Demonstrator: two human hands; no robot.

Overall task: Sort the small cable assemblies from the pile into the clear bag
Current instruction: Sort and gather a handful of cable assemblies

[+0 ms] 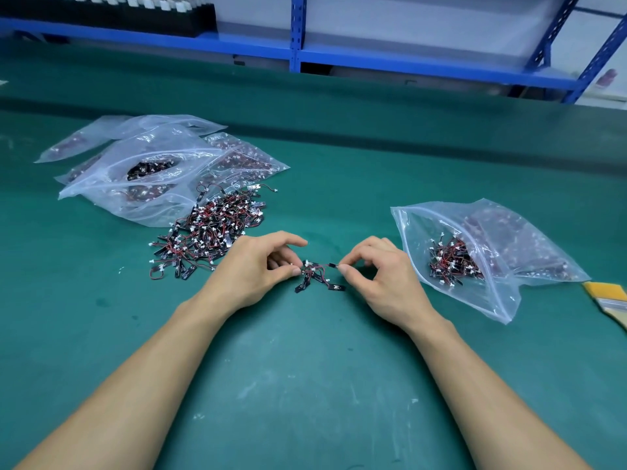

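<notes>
Both forearms come in from the bottom edge over the green mat and meet near its middle. From my station I see the left hand with thumb and forefinger pinched on the left side of a cluster of cable assemblies, its other fingers arched loosely above. The right hand pinches one black strip at the cluster's right end between thumb and forefinger, the remaining fingers curled under. The cluster sits between the two hands. I cannot tell whether it rests on the mat or hangs just above it.

Each assembly is a short black strip with thin red and black wire and a tiny white connector. Several are tangled together in the cluster.

The pile of the same parts lies just beside the left hand, on its far left side, touching a stack of filled bags. The clear bag lies near the right hand, its zip mouth gaping toward the hands, with a small heap of assemblies inside.

Pale marks show on the black strips, but they are too small for me to read. A brush pokes in at the right edge, and blue shelving runs along the back.
</notes>
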